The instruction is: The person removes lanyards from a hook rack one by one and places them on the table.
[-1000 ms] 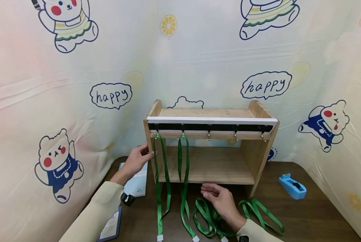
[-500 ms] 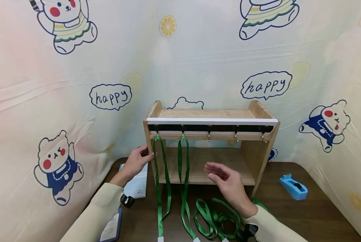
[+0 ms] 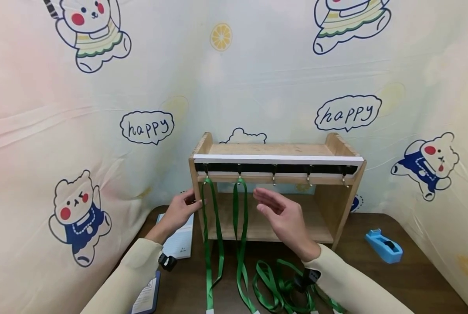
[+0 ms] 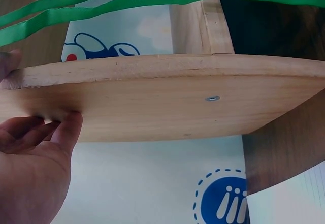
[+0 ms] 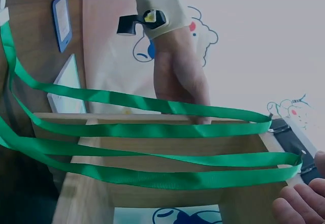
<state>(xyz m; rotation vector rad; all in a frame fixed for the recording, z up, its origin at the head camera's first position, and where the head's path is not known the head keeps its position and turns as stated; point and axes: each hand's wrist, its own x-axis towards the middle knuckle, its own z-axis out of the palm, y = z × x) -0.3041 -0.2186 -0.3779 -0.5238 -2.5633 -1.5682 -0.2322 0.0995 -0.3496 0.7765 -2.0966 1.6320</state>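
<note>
My left hand (image 3: 182, 213) grips the left side panel of a small wooden shelf (image 3: 328, 209). In the left wrist view, its fingertips press the panel's outer face (image 4: 147, 102) while the thumb lies at the front edge. A green lanyard (image 3: 209, 283) hangs from the leftmost hook, and a second green lanyard (image 3: 245, 209) from the hook beside it. My right hand (image 3: 286, 218) is raised before the shelf, just right of the second lanyard, holding nothing. In the right wrist view, its fingers (image 5: 294, 203) sit near that lanyard's top loop, apart from it.
Three bare hooks (image 3: 274, 179) line the black strip to the right. More green lanyards (image 3: 273, 285) lie coiled on the table, partly behind my right sleeve. A blue tape dispenser (image 3: 387, 248) stands at right. A notebook (image 3: 181, 242) and a blue-framed card (image 3: 145, 296) lie at left.
My right hand has risen from beside the coiled lanyards, then shifted left to the second hanging lanyard. The left hand keeps its grip on the shelf.
</note>
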